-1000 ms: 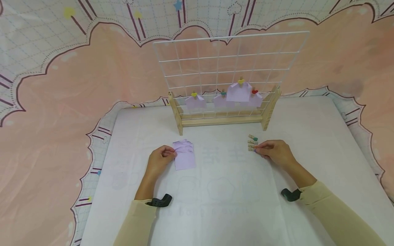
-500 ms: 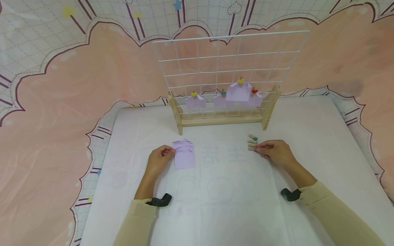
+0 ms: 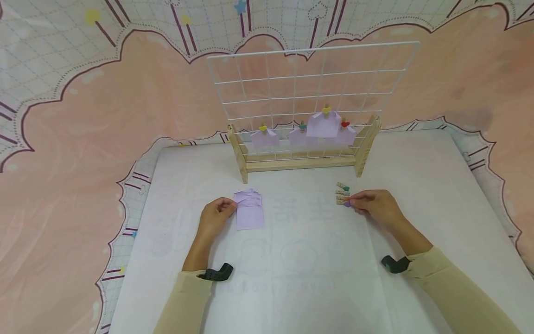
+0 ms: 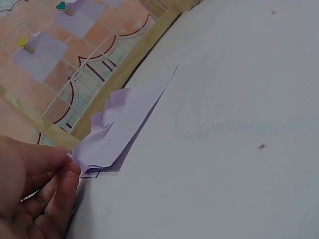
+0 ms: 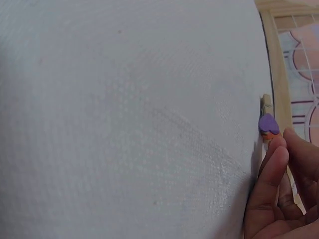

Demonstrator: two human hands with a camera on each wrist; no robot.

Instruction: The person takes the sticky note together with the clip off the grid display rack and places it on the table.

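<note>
My left hand (image 3: 217, 216) pinches the left edge of a small stack of lilac paper sheets (image 3: 250, 217) on the white table. In the left wrist view the papers (image 4: 124, 124) fan out from between thumb and fingers. On the right, my right hand (image 3: 375, 206) pinches the orange end of a small wooden clothespin (image 5: 270, 135), partly hidden by the fingertips. A clothespin with a purple heart (image 5: 269, 123) lies right beside it. Several clothespins lie in a short column, the farthest a green-tipped clothespin (image 3: 343, 187).
A white wire grid rack (image 3: 308, 86) on a wooden base (image 3: 300, 164) stands at the back. Several lilac papers hang on it from heart clothespins, among them a higher paper (image 3: 323, 126) with a yellow heart. A patterned pink cloth (image 3: 83, 185) surrounds the white table (image 3: 300, 306).
My right hand has shifted slightly to the right, uncovering more of the purple heart. The lilac stack has slid a little left; the left hand stays at its edge.
</note>
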